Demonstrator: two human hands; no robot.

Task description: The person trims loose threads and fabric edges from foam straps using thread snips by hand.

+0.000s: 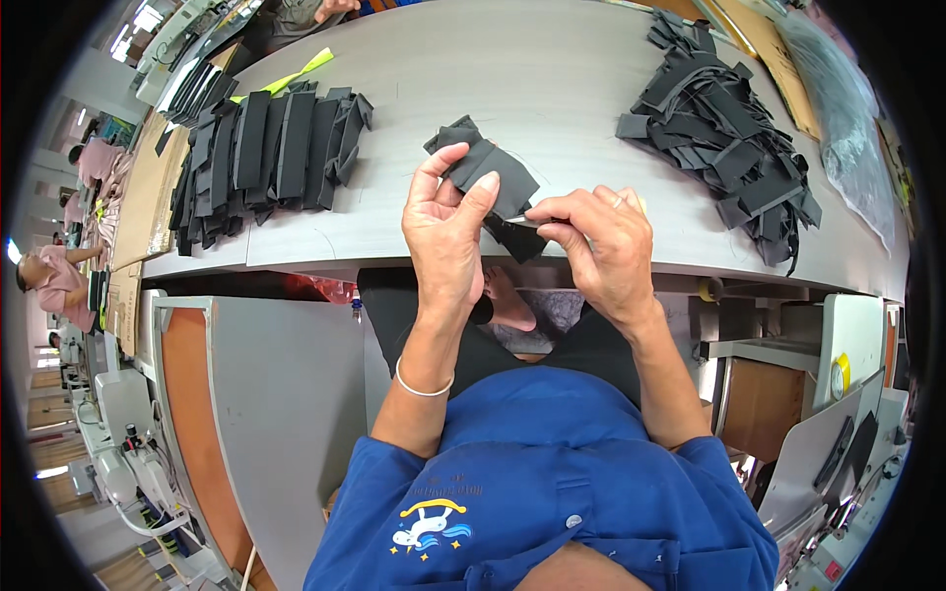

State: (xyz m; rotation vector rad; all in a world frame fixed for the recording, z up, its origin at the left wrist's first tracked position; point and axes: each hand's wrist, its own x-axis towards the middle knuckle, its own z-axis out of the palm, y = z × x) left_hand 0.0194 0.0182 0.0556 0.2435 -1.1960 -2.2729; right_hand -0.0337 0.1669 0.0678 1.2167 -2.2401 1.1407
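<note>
Above the near edge of the table, my left hand point(445, 222) grips a small bunch of dark grey fabric pieces point(496, 175) between thumb and fingers. The pieces overlap, and a darker one hangs below the others. My right hand point(603, 241) is closed in a pinch at the lower right corner of this bunch. A thin pale sliver point(516, 219) shows at its fingertips, too small to name. Its other fingers are curled in, and the palm is hidden.
Rows of dark grey fabric strips point(281, 148) lie at the left, with a yellow-green strip point(307, 69) behind. A loose heap of similar pieces point(724, 138) covers the right side, beside clear plastic sheeting point(838, 108). A co-worker's hand point(337, 8) shows at the far edge.
</note>
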